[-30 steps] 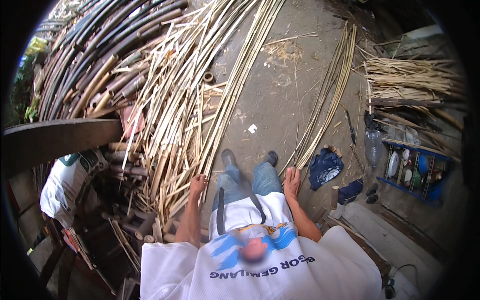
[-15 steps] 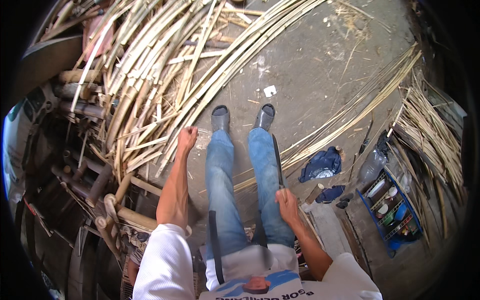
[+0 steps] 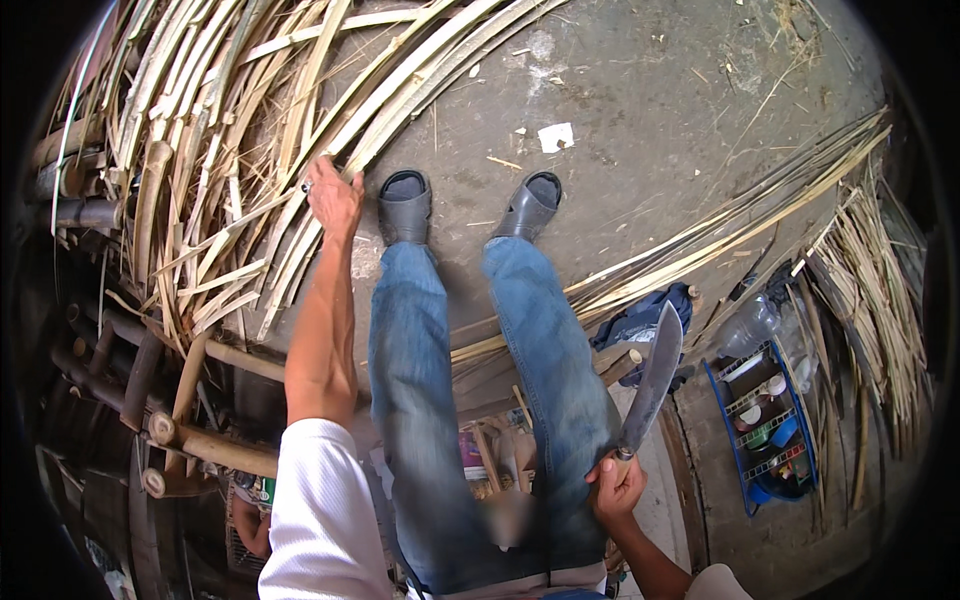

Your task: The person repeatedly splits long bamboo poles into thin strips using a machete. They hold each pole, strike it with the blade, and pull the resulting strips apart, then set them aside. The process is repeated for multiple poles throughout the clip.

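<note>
Seemingly picking strips [image 3: 410,88] with left hand [image 3: 335,198], can't tell if closed; clenching knife [image 3: 654,374] in right hand [image 3: 617,487]; needs firm pinch.

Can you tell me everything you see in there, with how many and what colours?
The main things:
Split bamboo strips: too many to count, tan, upper left
Thin strips: one bundle, yellowish and brown, right of the legs
Stacked strips: one heap, tan, far right
Bamboo frame: one, brown, lower left
Scrap: one, white, floor
Floor: one, grey, underneath
Cloth: one, dark blue, behind the blade
Bottle: one, clear, right
Rack: one, blue, lower right
Machete: one, grey blade, right hand
Shoes: two, grey, feet
Jeans: one pair, blue, legs
Hands: two, left at the strips, right gripping the machete
</note>
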{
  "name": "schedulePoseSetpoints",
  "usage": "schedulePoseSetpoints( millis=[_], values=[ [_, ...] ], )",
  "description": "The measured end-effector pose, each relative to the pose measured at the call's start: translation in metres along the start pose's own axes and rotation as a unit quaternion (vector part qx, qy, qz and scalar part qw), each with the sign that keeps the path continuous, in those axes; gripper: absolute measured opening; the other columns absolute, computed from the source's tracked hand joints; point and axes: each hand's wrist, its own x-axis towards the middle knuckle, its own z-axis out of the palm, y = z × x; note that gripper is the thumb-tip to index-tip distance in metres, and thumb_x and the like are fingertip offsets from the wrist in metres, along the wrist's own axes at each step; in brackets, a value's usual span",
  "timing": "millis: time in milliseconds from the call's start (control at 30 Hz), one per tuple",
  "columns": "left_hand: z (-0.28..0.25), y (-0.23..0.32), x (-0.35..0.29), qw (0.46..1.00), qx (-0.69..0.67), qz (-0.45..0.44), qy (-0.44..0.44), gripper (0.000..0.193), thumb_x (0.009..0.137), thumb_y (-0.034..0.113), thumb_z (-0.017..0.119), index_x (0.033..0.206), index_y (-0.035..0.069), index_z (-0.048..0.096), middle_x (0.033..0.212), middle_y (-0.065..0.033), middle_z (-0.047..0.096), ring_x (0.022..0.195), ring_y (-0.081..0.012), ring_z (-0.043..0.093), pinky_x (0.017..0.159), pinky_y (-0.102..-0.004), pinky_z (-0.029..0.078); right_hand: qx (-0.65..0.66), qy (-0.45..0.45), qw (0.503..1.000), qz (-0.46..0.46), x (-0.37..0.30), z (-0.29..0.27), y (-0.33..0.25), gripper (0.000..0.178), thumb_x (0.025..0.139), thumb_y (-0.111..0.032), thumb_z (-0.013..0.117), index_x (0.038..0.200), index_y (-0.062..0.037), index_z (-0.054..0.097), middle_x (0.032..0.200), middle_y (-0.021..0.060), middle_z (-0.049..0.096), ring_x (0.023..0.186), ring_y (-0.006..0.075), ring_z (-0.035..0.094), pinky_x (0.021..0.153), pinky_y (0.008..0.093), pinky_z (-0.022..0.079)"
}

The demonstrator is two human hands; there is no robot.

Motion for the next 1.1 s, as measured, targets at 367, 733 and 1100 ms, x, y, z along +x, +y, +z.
schedulePoseSetpoints(
  millis=[367, 733, 1100],
  values=[
    [0.009, -0.021, 0.004, 0.993, 0.08, 0.018, -0.08, 0.026, 0.082, 0.028, 0.072, 0.088, 0.004, 0.064, 0.088, -0.0179, 0.068, 0.083, -0.0367, 0.067, 0.071, -0.0473, 0.052, 0.025, -0.019, 0.999, 0.019, 0.002, -0.001, -0.01, 0.019, 0.096, -0.016, 0.052, 0.086, -0.0004, 0.054, 0.062, 0.0051, 0.06, 0.056, 0.0118, 0.057, 0.056, 0.0276, 0.045],
    [-0.168, 0.004, -0.101, 0.97, -0.186, 0.091, -0.125, 0.041, 0.076, 0.034, 0.076, 0.096, -0.001, 0.066, 0.084, -0.0217, 0.065, 0.079, -0.0362, 0.064, 0.072, -0.0431, 0.049, 0.017, 0.049, 0.998, -0.021, -0.007, 0.032, -0.004, 0.03, 0.096, -0.031, 0.057, 0.084, -0.0027, 0.06, 0.063, 0.0089, 0.066, 0.061, 0.0267, 0.065, 0.063, 0.0383, 0.048],
    [-0.381, 0.157, -0.145, 0.953, -0.223, 0.149, -0.143, 0.037, 0.087, 0.034, 0.067, 0.089, -0.003, 0.063, 0.075, -0.0211, 0.062, 0.066, -0.0334, 0.058, 0.064, -0.043, 0.045, 0.142, -0.002, 0.988, 0.06, -0.024, 0.065, -0.012, 0.038, 0.092, -0.04, 0.059, 0.091, -0.0021, 0.066, 0.066, 0.0068, 0.068, 0.063, 0.0182, 0.067, 0.062, 0.0331, 0.052]
  ],
)
